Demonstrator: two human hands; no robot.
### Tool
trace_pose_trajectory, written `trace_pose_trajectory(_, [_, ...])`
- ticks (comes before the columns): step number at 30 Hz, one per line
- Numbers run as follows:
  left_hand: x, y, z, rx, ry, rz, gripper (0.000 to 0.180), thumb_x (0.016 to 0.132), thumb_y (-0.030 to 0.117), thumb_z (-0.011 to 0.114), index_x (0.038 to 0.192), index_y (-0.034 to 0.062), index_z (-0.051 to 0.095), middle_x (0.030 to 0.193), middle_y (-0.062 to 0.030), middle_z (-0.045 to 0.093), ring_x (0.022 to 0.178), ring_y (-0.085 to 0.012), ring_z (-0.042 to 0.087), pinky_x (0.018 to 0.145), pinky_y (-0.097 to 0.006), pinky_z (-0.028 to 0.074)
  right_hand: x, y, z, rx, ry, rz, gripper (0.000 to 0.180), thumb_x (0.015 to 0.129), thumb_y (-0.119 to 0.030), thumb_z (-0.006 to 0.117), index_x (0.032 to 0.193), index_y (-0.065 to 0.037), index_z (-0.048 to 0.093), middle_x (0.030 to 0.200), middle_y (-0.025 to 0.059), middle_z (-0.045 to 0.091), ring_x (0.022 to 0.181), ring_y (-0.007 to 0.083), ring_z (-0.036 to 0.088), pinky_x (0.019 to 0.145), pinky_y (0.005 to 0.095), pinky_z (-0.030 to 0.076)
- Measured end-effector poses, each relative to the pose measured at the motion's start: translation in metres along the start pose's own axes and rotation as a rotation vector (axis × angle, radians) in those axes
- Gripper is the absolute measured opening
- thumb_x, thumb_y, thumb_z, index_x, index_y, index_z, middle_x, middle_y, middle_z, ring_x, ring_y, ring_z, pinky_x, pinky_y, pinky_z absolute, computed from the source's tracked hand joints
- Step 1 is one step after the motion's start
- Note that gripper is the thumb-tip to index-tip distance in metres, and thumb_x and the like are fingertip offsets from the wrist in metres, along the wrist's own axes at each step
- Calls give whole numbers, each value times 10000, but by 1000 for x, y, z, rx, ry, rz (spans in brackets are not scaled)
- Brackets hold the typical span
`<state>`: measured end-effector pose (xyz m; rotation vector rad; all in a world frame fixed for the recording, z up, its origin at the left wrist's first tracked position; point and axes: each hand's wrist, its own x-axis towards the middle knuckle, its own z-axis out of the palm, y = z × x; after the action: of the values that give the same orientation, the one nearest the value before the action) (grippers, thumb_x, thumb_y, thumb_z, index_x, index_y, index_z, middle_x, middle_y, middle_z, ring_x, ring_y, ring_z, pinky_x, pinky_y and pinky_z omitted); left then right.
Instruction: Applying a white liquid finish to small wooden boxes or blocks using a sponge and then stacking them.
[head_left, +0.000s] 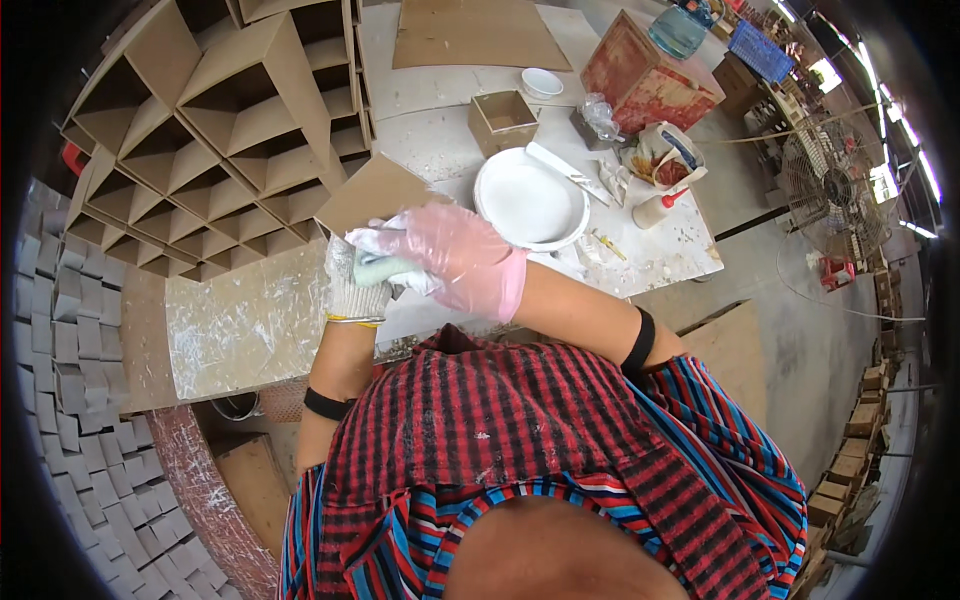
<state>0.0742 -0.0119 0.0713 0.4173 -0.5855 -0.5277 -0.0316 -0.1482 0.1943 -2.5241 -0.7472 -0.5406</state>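
A brown cardboard box [375, 197] is held up over the table in front of me, one flat side facing up. My left hand [352, 282], in a white knitted glove, is closed on its near left corner; part of its fingers is hidden. My right hand [460, 258], in a thin clear plastic glove with a pink cuff, crosses over the left one. A crumpled white and pale green cloth [392, 268] is in its fingers, pressed near the box's close edge. Just beyond my right hand stands a round white basin [533, 200] with white material inside.
Stacked open cardboard boxes [240, 110] rise at the left. On the table [240, 320] are a small open box [503, 122], a white bowl [542, 83], a red-tipped squeeze bottle [657, 208] and a white scraper [565, 172] across the basin's rim. A fan [828, 180] stands at right.
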Motion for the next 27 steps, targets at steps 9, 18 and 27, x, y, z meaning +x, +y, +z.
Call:
trace_pose_trajectory(9, [10, 12, 11, -226, 182, -55, 366, 910, 348, 437, 1124, 61, 508, 1065, -104, 570, 965, -269, 565, 832, -385, 487, -3, 15, 8, 127, 242, -7, 382, 784, -149, 626, 1158, -148, 549, 917, 112, 591, 872, 302, 558, 750, 396, 465])
trace_pose_trajectory(18, [17, 14, 57, 13, 503, -19, 435, 926, 384, 350, 1211, 75, 462, 1188, -117, 512, 1068, -288, 510, 899, -422, 438, -10, 25, -2, 102, 195, 100, 368, 822, -146, 610, 1184, -121, 546, 1170, 54, 564, 1017, 236, 542, 880, 338, 424])
trace_pose_trajectory(27, [12, 21, 97, 10, 632, -39, 448, 932, 406, 332, 1201, 71, 461, 1182, -109, 504, 1093, -290, 487, 921, -460, 407, -19, 47, 16, 461, 401, 184, 459, 810, -118, 624, 1250, -131, 496, 1193, 72, 557, 989, 259, 554, 847, 345, 443])
